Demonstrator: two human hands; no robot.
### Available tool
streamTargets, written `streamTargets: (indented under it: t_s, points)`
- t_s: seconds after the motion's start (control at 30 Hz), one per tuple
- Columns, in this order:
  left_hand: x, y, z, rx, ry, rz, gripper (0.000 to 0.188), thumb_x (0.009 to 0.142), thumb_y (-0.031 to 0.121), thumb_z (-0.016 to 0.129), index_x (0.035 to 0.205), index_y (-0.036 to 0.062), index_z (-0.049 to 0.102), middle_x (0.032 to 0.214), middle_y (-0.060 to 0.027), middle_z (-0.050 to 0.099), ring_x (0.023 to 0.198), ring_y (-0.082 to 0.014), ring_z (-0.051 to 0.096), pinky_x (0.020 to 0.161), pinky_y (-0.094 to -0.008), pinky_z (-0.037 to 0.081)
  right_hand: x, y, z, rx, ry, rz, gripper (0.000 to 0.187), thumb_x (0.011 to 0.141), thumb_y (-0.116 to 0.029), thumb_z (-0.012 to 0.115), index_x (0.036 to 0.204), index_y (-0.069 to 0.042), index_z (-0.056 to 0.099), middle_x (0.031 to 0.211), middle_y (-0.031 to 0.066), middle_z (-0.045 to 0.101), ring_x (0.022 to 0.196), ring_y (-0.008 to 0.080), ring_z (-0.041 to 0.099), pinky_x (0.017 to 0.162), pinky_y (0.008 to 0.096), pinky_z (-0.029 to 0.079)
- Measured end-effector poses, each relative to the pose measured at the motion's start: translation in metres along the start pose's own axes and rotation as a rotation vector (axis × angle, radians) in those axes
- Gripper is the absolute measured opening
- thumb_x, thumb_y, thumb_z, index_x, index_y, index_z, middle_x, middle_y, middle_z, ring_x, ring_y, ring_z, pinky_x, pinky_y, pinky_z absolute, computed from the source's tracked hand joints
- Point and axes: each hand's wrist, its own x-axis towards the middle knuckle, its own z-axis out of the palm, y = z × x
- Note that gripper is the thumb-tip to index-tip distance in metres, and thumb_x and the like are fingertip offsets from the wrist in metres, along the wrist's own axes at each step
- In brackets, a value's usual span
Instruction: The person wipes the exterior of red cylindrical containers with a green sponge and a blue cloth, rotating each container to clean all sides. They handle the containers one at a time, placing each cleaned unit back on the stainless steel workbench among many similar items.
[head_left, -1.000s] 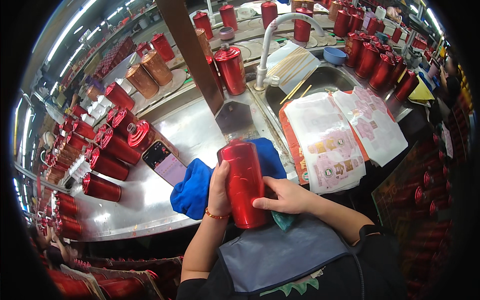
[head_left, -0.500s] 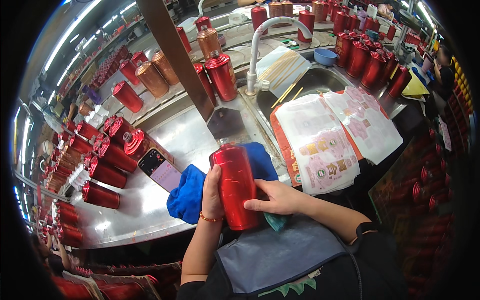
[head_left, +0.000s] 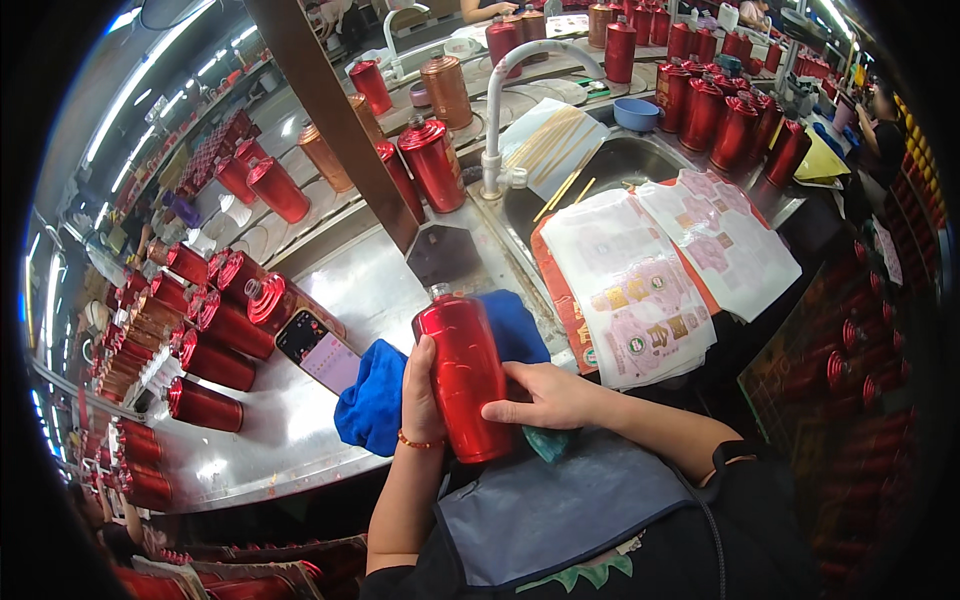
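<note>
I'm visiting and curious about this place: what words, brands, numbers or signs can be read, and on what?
Printed paper sheets: large gold characters and a green round emblem; I won't copy the wording.
Red board beneath: gold markings, mostly covered.
Phone: screen text too small to read.
Held red bottle: no lettering visible on this side.

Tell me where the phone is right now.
In the head view, the phone is left of centre, on the left hand's outer side, between a red bottle behind it and the blue cloth.
</note>
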Motion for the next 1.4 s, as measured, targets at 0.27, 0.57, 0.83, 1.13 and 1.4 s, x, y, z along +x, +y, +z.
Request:
streamTargets:
  t_s: [0.27,0.57,0.83,1.13,1.4]
  points:
    - [-0.001,0.007,0.011,-0.086,0.011,-0.004,0.054,0.104,0.042,0.051,0.139,0.0012,0.049,0.120,-0.0164,0.067,0.100,-0.0231,0.070,0.087,-0.0355,0.058,-0.003,0.000,0.004,-0.024,0.101,-0.016,0.089,0.090,-0.066,0.064,0.140,0.006,0.049,0.112,0.0247,0.070,0.103,0.0364,0.070,0.091,0.0404,0.054]
    - [0.018,0.030,0.041,0.082,0.119,0.109,0.045,0.104,0.028,0.060,0.139,0.0026,0.048,0.119,-0.0099,0.064,0.101,-0.0143,0.065,0.086,-0.0295,0.056,-0.003,-0.030,-0.029,-0.079,0.218,0.021,0.085,0.087,-0.043,0.078,0.147,0.005,0.043,0.104,0.0167,0.072,0.062,0.0161,0.062,0.059,0.0296,0.050]
    - [0.043,0.032,0.035,0.108,0.162,0.079,0.045,0.103,0.031,0.060,0.133,-0.0002,0.049,0.115,-0.0099,0.064,0.099,-0.0135,0.065,0.085,-0.0292,0.055,0.024,-0.019,-0.045,0.028,0.181,0.068,0.086,0.083,-0.041,0.083,0.147,0.002,0.045,0.109,0.0153,0.071,0.059,0.0095,0.057,0.056,0.0250,0.047]
    - [0.071,0.028,0.039,0.146,0.259,0.116,0.043,0.104,0.035,0.058,0.133,0.0053,0.052,0.115,-0.0098,0.067,0.098,-0.0170,0.069,0.084,-0.0315,0.058,0.043,-0.007,-0.066,0.105,0.210,0.084,0.086,0.083,-0.034,0.084,0.151,-0.002,0.042,0.114,0.0139,0.070,0.059,0.0076,0.053,0.056,0.0246,0.045]
    - [0.070,0.017,0.024,-0.051,0.252,0.088,0.041,0.105,0.039,0.054,0.127,0.0047,0.058,0.115,-0.0110,0.071,0.097,-0.0212,0.071,0.086,-0.0364,0.059,-0.020,0.016,-0.186,-0.234,0.414,0.370,0.033,0.089,-0.011,0.073,0.121,-0.004,0.073,0.082,0.0023,0.073,0.068,0.0029,0.060,0.062,0.0197,0.047]
